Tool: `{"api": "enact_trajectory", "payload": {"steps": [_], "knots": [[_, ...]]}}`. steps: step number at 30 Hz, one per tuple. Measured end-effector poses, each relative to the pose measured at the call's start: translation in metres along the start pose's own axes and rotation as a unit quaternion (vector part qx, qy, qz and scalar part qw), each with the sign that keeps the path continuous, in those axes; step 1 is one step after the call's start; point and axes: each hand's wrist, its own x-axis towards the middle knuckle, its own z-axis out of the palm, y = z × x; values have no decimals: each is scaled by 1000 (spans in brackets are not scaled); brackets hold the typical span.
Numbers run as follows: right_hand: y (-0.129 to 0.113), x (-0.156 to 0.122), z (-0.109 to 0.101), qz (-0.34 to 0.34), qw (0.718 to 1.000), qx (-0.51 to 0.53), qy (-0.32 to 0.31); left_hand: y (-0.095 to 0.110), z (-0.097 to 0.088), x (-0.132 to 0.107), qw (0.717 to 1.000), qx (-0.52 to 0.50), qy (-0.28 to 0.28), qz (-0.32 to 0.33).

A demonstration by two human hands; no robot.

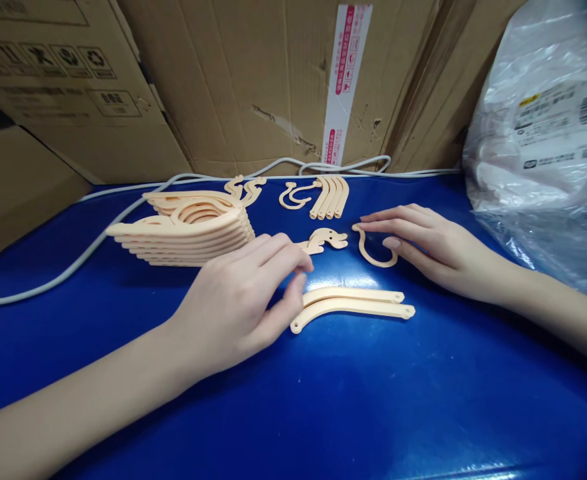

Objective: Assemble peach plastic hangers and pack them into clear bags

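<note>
My left hand (258, 290) is over the middle of the blue surface. Its thumb and fingers curl together; whatever they pinch is hidden. Just past its fingertips lies a flat, duck-shaped piece (329, 238) of pale wood-coloured material, partly covered by the hand. Two long curved hanger arms (353, 305) with holes at their ends lie side by side near the left thumb. My right hand (423, 243) reaches in from the right with fingers stretched and apart. Its fingertips are at a curved hook (373, 259), the thumb by one end and the index finger near the other.
A stack of flat, curved pieces (188, 230) stands at the left. Behind are small shaped pieces (246, 191), more hooks (293, 197) and several short curved arms (329, 198). A white cable (78, 270) runs along the cardboard boxes (253, 87). Clear plastic packaging (538, 133) is at right.
</note>
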Motion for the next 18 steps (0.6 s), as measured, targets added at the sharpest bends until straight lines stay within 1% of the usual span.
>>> {"api": "enact_trajectory", "payload": {"steps": [2,5,7,10,14,18], "knots": [[4,1,1,-9,1000,2,1,1,1,-1,1000,-2,-11,22],[9,1,2,-22,1000,-3,2,0,4,-3,997,6,-45,68],[13,1,3,-22,1000,-8,3,-1,6,-4,994,10,-71,83],[18,1,6,-19,1000,-22,5,-3,8,-4,992,12,-92,84],[22,1,10,-21,998,-63,-3,-4,10,-4,993,-1,-97,73],[20,2,8,-44,990,-135,15,-3,11,-4,992,-11,-105,66]]}}
